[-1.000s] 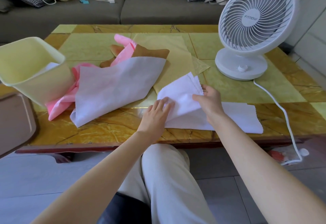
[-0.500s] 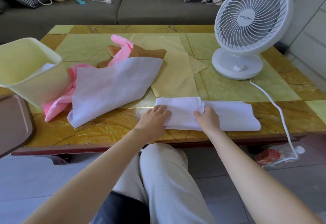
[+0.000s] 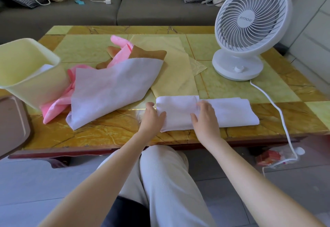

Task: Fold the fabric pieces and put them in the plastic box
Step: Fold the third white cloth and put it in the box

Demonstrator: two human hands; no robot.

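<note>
A white fabric piece (image 3: 230, 111) lies as a long folded strip along the table's front edge, its left end doubled over. My left hand (image 3: 152, 116) rests at the strip's left edge with fingers on the cloth. My right hand (image 3: 205, 116) lies flat on the doubled part, fingers straight. A pale yellow plastic box (image 3: 26, 69) stands tilted at the left with something white inside. Between box and strip sits a loose heap: a larger white fabric (image 3: 114, 89), a pink fabric (image 3: 57, 103), a brown fabric (image 3: 148, 54) and a yellow fabric (image 3: 171, 66).
A white desk fan (image 3: 250, 28) stands at the back right; its cord (image 3: 278, 112) runs over the table's front right edge to the floor. A brown tray (image 3: 12, 123) juts in at the left. A grey sofa sits behind the table (image 3: 100, 135). My knee is below the table's front edge.
The raised left end of the white fabric came down onto the strip, making a fold. Both hands then moved onto the doubled part, the right hand flattening on top.
</note>
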